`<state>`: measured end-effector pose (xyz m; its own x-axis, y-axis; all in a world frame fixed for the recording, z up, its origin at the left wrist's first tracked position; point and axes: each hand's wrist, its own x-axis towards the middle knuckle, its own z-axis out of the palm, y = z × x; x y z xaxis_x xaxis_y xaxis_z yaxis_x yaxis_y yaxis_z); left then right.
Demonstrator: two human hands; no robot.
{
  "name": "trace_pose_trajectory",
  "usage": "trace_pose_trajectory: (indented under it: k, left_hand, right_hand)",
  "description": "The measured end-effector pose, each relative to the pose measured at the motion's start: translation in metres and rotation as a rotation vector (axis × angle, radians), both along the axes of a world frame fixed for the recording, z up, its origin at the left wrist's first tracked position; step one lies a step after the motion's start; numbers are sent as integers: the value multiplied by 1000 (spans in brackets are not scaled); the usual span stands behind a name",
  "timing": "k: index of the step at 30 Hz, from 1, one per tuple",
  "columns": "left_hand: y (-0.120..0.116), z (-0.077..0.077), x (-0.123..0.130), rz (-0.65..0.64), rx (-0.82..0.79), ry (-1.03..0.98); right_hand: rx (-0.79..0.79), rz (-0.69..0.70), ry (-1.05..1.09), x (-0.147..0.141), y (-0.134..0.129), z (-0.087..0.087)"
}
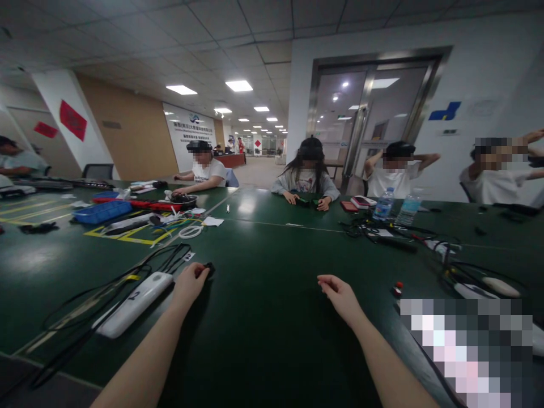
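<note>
Left arm: bare forearm runs from the bottom edge of the view, up and to the right over the table's near edge.
Left hand: fingers curled loosely, knuckles up, fingertips closed on a small black object.
Right arm: bare forearm comes in from the lower right, angled up and to the left.
Right hand: loose fist, thumb side up, low over the table; nothing visible in it.
Spacing: the 2 hands are well apart.
</note>
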<state>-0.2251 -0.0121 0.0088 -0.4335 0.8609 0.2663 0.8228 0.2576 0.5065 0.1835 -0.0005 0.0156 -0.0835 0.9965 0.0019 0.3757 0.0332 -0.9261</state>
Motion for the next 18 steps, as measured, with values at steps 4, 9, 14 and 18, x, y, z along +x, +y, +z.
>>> trace_pose_trajectory:
  k: [4, 9, 14, 18]
  left_hand:
    - [-1, 0, -1, 15, -22, -73]
    - [1, 1, 10, 21, -8, -49]
    - [15, -4, 56, -220, -24, -76]
    - [27, -9, 115, -464, -13, -187]
  right_hand:
    - [-13, 7, 10, 0, 1, -1]
    - [-10, -5, 1, -1, -2, 1]
    - [-6, -4, 24, -1, -4, 3]
    - [-2, 10, 39, -1, -4, 3]
